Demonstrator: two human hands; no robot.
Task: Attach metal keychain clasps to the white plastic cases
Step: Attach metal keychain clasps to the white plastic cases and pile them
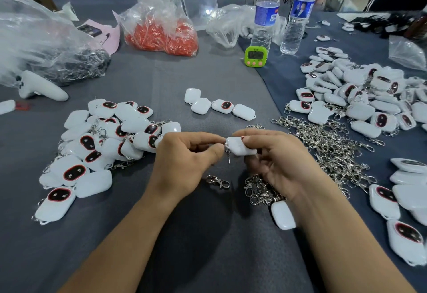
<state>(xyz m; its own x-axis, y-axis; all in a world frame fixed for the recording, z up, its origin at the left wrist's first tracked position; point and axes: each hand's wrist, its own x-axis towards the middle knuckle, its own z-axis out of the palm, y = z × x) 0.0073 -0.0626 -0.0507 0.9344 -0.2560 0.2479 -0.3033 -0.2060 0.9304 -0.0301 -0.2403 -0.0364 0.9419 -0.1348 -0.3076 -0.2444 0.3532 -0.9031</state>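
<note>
While the right hand (pixel 277 161) grips a smooth, rounded white plastic case (pixel 240 147) above the grey fabric tabletop (pixel 208 235), the left hand (pixel 184 161) pinches a shiny metal clasp (pixel 227 154) dangling at the case's corner.

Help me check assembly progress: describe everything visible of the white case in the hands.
The white case is a rounded-corner shell of glossy plastic, plain side up, held above the dark cloth. The right hand grips its right end; the left hand pinches a metal clasp hanging at its left corner. Whether the clasp is fully threaded is unclear.
</note>
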